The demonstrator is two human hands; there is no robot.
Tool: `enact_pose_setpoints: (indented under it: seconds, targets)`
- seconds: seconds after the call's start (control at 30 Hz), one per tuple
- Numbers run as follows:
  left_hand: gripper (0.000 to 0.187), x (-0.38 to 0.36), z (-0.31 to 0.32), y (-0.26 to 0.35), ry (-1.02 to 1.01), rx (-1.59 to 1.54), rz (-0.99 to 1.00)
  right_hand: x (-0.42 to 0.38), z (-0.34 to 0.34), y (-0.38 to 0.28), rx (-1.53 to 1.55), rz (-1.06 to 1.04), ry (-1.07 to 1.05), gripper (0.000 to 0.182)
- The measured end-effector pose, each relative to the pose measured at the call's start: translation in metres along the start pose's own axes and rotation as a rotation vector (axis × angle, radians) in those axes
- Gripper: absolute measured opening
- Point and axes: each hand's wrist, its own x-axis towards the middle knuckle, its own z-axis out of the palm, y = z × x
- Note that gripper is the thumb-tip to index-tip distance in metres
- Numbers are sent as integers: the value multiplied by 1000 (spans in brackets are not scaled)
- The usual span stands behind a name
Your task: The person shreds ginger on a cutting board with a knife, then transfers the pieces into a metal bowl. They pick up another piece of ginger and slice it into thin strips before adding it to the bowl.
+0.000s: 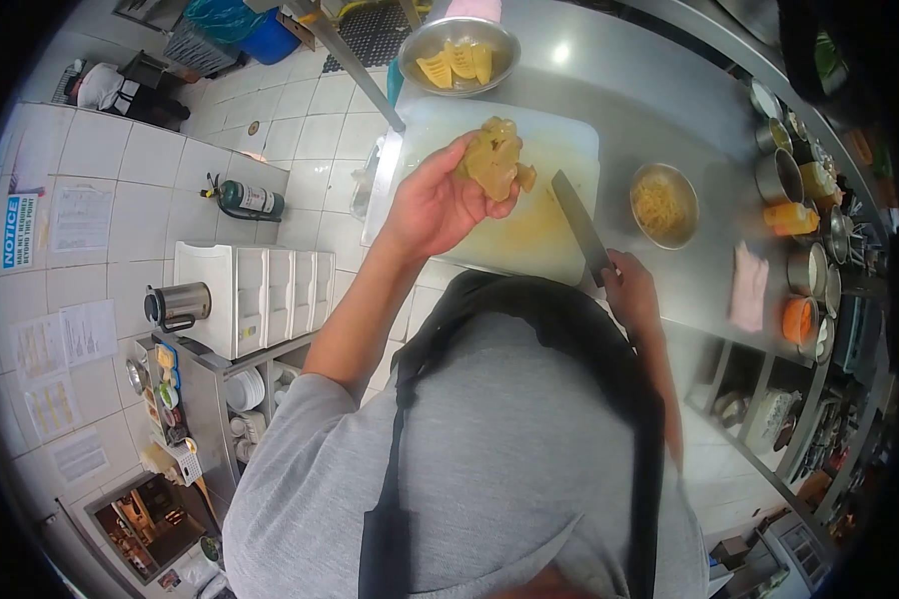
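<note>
My left hand (435,205) is closed around a lumpy, glossy yellow-green vegetable (492,160), which looks pickled. It is held up above a white cutting board (569,135), whose middle is stained yellow. In my right hand (630,290) is the handle of a kitchen knife (579,222). Its broad blade points away from me over the board's right side. Just right of the board, a metal bowl (666,238) contains thin yellowish shreds (659,207). Beyond the board's far edge, another metal bowl (417,42) holds several yellow ridged pieces (461,62).
The steel counter (684,125) carries a folded pink cloth (749,288) and, along its right side, several metal containers (779,178). A metal post (355,70) rises by the board's far left corner. Left are white drawers (270,290) and a fire extinguisher (250,198). Another person (110,88) is far left.
</note>
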Motion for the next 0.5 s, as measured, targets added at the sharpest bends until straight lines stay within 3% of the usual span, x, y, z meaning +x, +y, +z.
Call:
enact_pose_setpoints:
  seconds: [0.17,0.33,0.47,0.5]
  targets:
    - [56,0,3,-13,-40,58,-11,-1,0,1,-6,-11,1,31]
    - [66,3,27,-19,81,207,-16,-2,1,4,2,-17,7,33]
    - [70,3,35,-26,157,61,-53,-2,3,6,-12,-4,1,34]
    - [75,6,28,-28,76,-7,-106,-3,3,6,-14,-13,9,35]
